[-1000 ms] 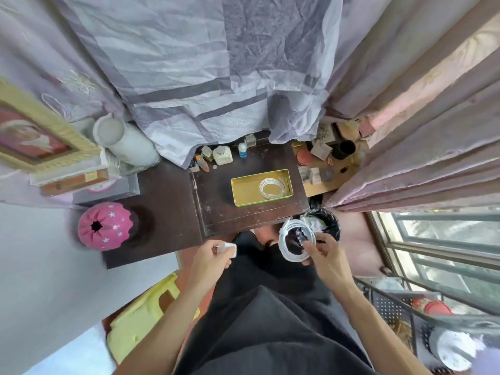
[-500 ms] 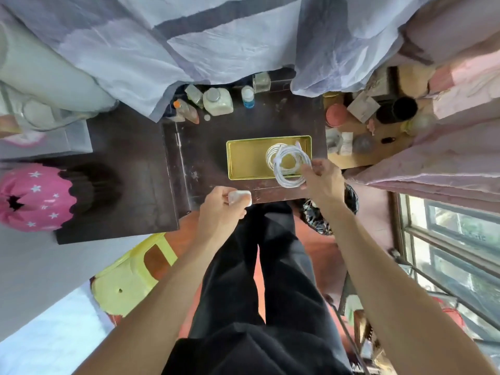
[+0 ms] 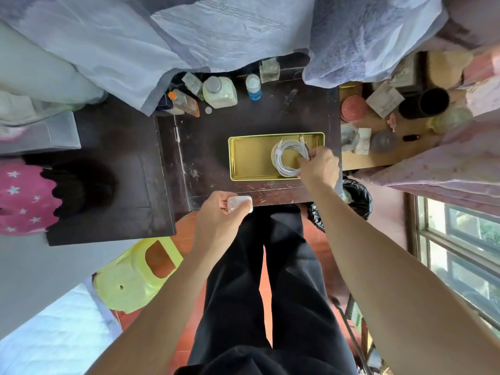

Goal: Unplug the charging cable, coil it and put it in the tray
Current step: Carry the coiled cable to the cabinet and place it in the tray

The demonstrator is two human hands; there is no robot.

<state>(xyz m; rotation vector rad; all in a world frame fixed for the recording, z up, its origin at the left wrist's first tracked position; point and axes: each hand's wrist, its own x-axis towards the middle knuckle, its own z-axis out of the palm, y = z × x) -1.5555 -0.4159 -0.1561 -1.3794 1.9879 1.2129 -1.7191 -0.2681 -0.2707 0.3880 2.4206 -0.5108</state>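
A gold tray (image 3: 250, 158) lies on the dark wooden table (image 3: 211, 136). Coiled white charging cable (image 3: 286, 158) rests in the tray's right half, on top of another white coil. My right hand (image 3: 319, 165) reaches over the tray's right end, fingers pinched on the coil's right side. My left hand (image 3: 219, 215) stays at the table's front edge, closed around a white charger plug (image 3: 240, 203).
Several bottles (image 3: 219, 92) stand along the table's back edge under hanging cloth (image 3: 189, 31). A cluttered lighter shelf (image 3: 378, 147) adjoins on the right. A black bin bag (image 3: 354, 201) sits below it, a yellow stool (image 3: 138, 274) at lower left, a pink object (image 3: 24, 198) far left.
My right hand carried the coiled cable from in front of my body forward over the table and down into the tray. My left hand moved up to the table edge, still holding the plug.
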